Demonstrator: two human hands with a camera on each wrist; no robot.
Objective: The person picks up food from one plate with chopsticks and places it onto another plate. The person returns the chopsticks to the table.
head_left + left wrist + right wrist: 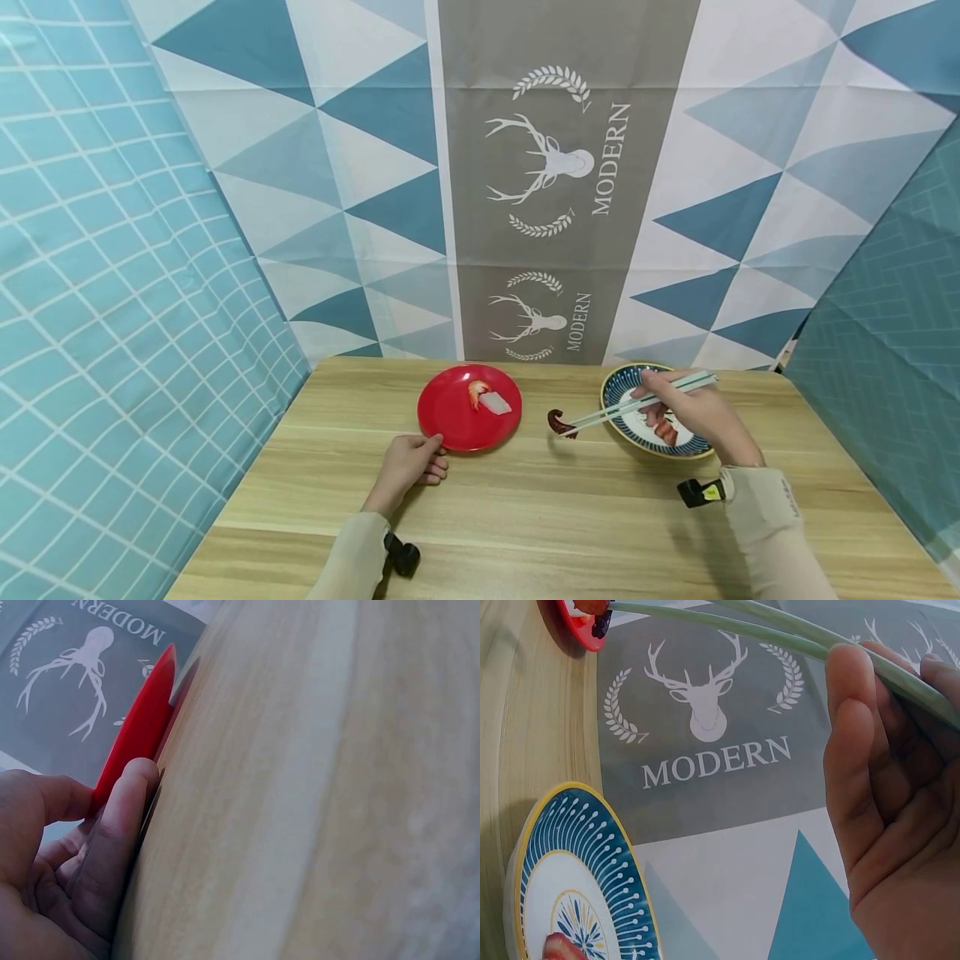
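Note:
With thumb and fingers, my left hand [408, 467] pinches the near-left rim of a round red plate [446, 421]; in the left wrist view the plate [142, 724] is seen edge-on. A shrimp-like orange piece [476, 392] and a whitish flat piece [497, 404] lie on it. My right hand [693, 414] grips pale green chopsticks [697, 382]. Their tips hold a curled dark red-brown piece, like an octopus tentacle [557, 422], above the table between the two dishes. Below the right hand sits a blue-and-white patterned dish [618, 392] with a reddish piece [665, 431] in it.
The dishes stand on a light wooden table [525, 517] near its back edge. Behind it hangs a cloth [465, 167] with triangles and deer heads. A blue checked cloth [112, 292] borders the left side, a teal one [885, 350] the right.

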